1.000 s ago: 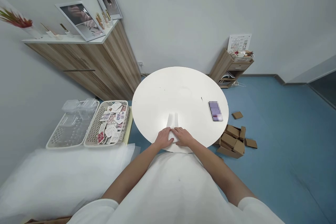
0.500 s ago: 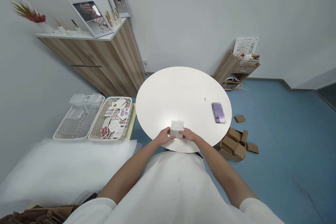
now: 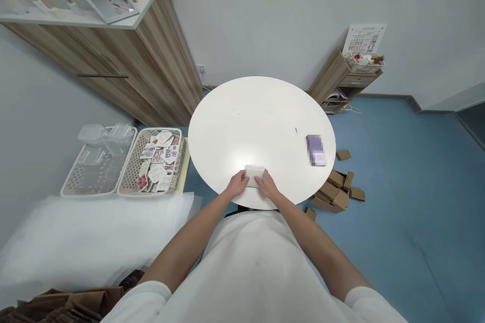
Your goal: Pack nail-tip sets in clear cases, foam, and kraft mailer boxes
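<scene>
White packet (image 3: 253, 170), printed cards (image 3: 156, 171) seemingly illegible

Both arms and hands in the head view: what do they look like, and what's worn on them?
The left sleeve and right sleeve are short, plain white, matching the shirt. The left arm and right arm are bare below them. The left hand and right hand are ungloved; rings are too small to tell.

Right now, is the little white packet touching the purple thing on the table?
Apart. In the head view, bare tabletop separates the white packet from the purple thing.
</scene>
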`<action>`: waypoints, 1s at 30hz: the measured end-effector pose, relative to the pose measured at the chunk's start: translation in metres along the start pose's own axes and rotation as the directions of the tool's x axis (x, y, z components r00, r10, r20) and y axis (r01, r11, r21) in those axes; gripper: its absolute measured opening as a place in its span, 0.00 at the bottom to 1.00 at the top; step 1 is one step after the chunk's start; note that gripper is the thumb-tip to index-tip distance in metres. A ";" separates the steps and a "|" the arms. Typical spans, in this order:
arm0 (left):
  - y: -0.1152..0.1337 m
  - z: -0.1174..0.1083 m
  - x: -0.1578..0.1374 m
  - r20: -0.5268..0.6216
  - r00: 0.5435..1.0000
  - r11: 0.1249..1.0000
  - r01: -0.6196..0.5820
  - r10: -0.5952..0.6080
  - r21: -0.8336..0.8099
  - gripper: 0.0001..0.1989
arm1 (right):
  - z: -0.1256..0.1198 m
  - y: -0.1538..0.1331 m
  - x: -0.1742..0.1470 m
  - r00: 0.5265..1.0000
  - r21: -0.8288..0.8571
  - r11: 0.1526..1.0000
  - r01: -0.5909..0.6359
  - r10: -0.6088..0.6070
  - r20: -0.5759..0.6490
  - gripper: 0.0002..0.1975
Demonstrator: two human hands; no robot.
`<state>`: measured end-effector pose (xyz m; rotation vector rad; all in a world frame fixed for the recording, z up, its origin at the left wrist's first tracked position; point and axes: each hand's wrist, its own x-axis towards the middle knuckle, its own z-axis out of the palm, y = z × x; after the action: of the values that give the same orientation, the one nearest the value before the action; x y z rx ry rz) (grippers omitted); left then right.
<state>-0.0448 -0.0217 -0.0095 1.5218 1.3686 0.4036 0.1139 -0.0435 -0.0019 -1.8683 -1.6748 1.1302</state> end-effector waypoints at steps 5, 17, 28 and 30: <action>0.013 0.004 0.000 -0.017 0.999 0.978 0.038 -0.035 0.207 0.14 | -0.003 0.003 0.005 0.993 -0.129 0.985 -0.111 0.114 0.020 0.29; 0.037 0.014 -0.001 -0.206 0.936 0.773 0.352 -0.285 0.528 0.23 | -0.020 0.016 0.015 0.984 -0.133 0.983 -0.129 0.143 0.102 0.34; 0.020 0.016 -0.034 -0.289 0.943 0.962 0.219 -0.165 0.165 0.20 | -0.014 0.023 -0.028 0.981 0.062 0.998 0.021 -0.033 0.190 0.29; 0.022 0.022 -0.035 -0.284 0.945 0.967 0.211 -0.164 0.143 0.20 | -0.011 0.021 -0.030 0.976 0.082 0.996 -0.021 0.003 0.218 0.28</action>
<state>-0.0259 -0.0591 0.0114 1.4955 1.7875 0.3916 0.1367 -0.0742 -0.0020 -1.7582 -1.7026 1.4323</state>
